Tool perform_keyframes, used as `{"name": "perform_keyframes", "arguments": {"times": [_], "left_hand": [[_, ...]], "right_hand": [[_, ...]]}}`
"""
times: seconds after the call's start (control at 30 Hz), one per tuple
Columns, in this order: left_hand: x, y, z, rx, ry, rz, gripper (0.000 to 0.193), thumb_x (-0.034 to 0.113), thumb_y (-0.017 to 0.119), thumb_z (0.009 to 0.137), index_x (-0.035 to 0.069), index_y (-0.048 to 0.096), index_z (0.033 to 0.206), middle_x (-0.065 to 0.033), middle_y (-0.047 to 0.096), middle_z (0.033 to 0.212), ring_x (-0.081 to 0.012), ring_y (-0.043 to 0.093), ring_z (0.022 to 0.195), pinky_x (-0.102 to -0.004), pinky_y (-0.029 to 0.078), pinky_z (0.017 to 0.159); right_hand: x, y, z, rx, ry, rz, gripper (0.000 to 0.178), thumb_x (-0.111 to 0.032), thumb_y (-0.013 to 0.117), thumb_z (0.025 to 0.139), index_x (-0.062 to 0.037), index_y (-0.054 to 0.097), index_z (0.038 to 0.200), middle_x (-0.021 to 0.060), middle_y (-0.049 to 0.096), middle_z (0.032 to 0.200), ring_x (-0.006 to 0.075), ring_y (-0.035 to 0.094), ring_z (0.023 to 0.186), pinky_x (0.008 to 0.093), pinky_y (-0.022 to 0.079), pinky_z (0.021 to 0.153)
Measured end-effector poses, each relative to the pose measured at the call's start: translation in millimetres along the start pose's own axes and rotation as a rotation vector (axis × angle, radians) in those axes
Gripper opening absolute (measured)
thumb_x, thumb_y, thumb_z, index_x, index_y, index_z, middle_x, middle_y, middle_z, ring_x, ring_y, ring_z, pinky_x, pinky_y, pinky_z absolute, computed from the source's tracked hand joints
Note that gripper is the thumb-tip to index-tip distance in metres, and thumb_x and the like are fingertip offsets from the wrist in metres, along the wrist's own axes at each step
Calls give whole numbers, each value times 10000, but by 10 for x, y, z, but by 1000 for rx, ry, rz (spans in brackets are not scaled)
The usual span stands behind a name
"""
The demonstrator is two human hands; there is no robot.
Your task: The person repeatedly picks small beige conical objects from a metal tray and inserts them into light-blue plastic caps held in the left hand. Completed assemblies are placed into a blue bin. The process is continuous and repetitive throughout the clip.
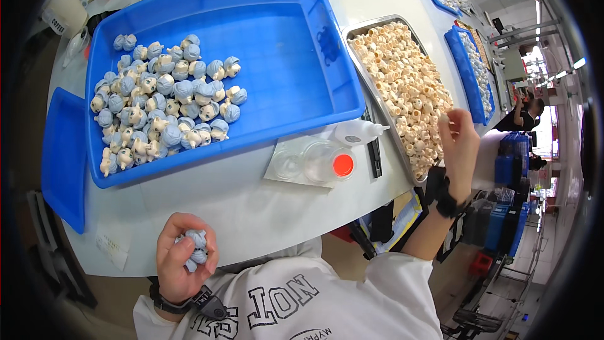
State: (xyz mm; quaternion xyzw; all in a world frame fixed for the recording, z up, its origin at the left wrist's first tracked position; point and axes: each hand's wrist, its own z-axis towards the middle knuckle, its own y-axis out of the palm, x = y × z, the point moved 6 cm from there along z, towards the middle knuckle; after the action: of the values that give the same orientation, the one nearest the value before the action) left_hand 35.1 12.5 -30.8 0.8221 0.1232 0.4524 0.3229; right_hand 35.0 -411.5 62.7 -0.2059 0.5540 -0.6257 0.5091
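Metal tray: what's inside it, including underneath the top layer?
Inside the metal tray is a heap of small cream hollow pieces. They hide the tray's floor and any lower layers; the right hand also blocks part of the right edge.

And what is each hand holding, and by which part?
The left hand holds light-blue pieces around their rounded sides. The right hand seems to pinch a small pale piece; which part cannot be told.

The white short-sleeved shirt (343, 299) bears dark outlined lettering (261, 306), the left hand (182, 257) wears a black wrist strap (165, 302) with a chunky module (211, 304), and the right hand (460, 145) a similar black band (448, 203).
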Motion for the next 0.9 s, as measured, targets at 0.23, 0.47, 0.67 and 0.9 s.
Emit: {"name": "perform_keyframes", "arguments": {"times": [0.23,0.47,0.67,0.9], "left_hand": [[-80,309,53,-435,-134,382,241,140,501,822,3,551,1013,-103,575,833,-130,544,661,-236,424,563],[-119,599,70,-499,-129,415,249,171,599,803,-27,581,952,-56,580,783,-88,529,642,-209,415,563],[-277,428,23,-437,-486,351,258,133,578,840,-26,564,1043,-50,619,854,-85,553,787,-227,440,697],[-138,436,93,-398,-340,369,285,104,591,808,-14,576,1067,-38,596,825,-57,524,750,-207,422,676]], "right_hand": [[-1865,73,-1303,-620,-805,917,273,-38,607,722,-8,631,992,101,583,909,198,564,779,308,464,660],[-1994,368,-1359,-478,-699,995,322,-172,729,605,-48,560,849,63,502,782,224,481,667,322,362,567],[-1979,400,-1404,-575,-678,936,320,-117,774,617,-12,627,881,51,537,745,192,514,649,283,400,552],[-1818,210,-1245,-385,-650,881,364,-32,722,601,29,611,942,88,545,747,219,533,660,301,416,562]]}}
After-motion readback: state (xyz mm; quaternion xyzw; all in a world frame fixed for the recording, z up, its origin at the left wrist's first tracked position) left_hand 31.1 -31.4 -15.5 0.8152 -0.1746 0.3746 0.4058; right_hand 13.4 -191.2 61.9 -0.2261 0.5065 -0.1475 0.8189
